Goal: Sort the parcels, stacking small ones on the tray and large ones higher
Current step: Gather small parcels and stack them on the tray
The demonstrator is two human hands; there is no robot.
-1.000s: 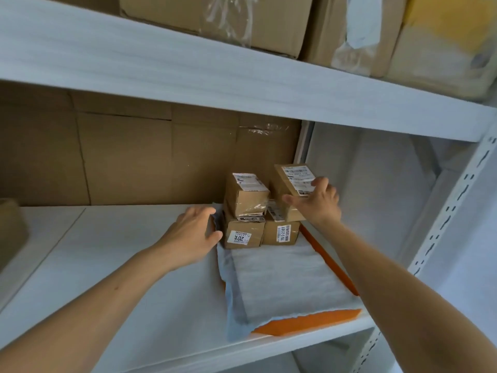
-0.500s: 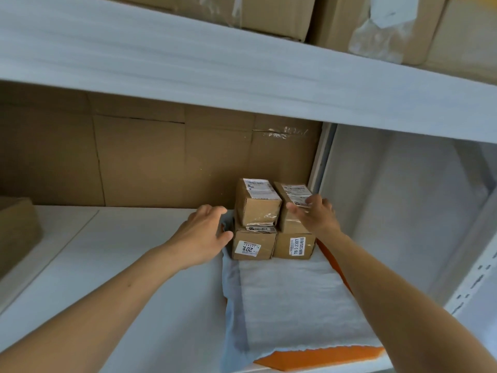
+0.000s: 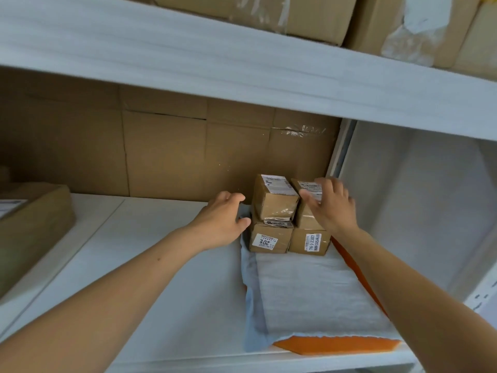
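Where the lower shelf (image 3: 161, 278) meets the brown cardboard backing (image 3: 174, 152), right of centre in the frame, four small parcels stand in a two-by-two stack at the far end of an orange tray (image 3: 333, 344). A pale foam sheet (image 3: 309, 289) covers the tray, and the parcels sit on it. The lower left parcel (image 3: 270, 238) and the lower right parcel (image 3: 309, 242) touch side by side, their labels facing the camera. The upper left parcel (image 3: 274, 200) rests squarely on the one beneath it. The upper right parcel (image 3: 305, 222) sits just beside it, on top of the lower right one.

The right hand (image 3: 330, 208) lies over the upper right parcel. Its grip is wide: the fingers are spread and nearly straight above the labelled top, and the thumb is at the parcel's front left edge. The fingers are blurred, so I cannot tell whether they press on the box.

The left hand (image 3: 220, 222) is just left of the stack, at the sheet's far left corner. Its fingers are loosely curled, and I cannot tell whether the grip has hold of the sheet or the tray.

Large cartons (image 3: 269, 14) stand on the upper shelf (image 3: 215, 60) along the top of the frame. A flat brown box (image 3: 32, 224) sits at the left edge.
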